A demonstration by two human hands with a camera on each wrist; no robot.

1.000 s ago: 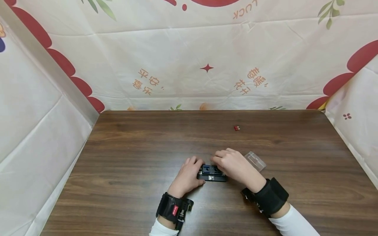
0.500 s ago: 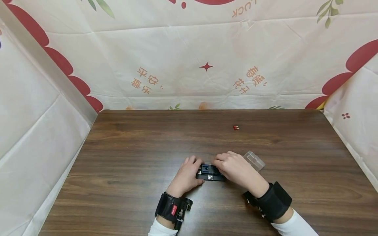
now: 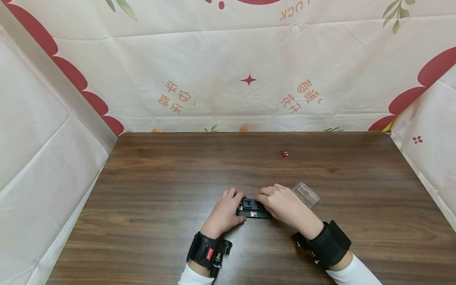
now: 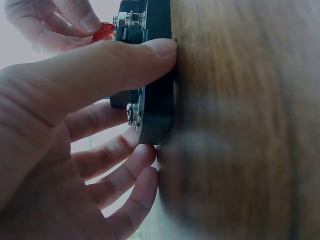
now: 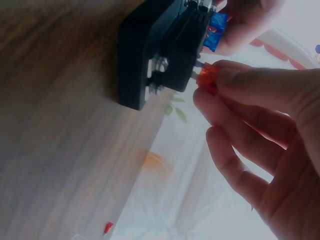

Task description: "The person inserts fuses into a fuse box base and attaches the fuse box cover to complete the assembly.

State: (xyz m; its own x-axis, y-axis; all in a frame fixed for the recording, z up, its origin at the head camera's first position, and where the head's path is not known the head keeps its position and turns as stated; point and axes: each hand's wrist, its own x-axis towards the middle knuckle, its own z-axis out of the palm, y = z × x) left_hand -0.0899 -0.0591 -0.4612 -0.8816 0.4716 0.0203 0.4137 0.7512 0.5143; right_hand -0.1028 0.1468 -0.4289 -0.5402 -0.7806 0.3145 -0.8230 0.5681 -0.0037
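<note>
A black fuse block (image 3: 246,214) with metal terminal screws lies on the table. My left hand (image 3: 223,211) grips its left end, thumb along the near side and fingertips at the far side and end. A blue blade fuse (image 5: 215,32) sits in the block's top. Between thumb and fingers, my right hand (image 3: 281,204) pinches a red-orange blade fuse (image 5: 207,76) over the block's right part. Its metal prongs show at the block's top face in the right wrist view; how deep they reach is hidden. The same fuse (image 4: 103,33) is partly visible in the left wrist view.
Beyond the right hand lies a clear plastic case (image 3: 306,194). A small red fuse (image 3: 284,154) rests farther back on the brown wooden table (image 3: 160,178). White printed cloth (image 3: 221,59) hangs behind the table's far edge and along its sides.
The right hand has lowered slightly toward the near side and covers more of the block's right part. The left hand and the block hold their place.
</note>
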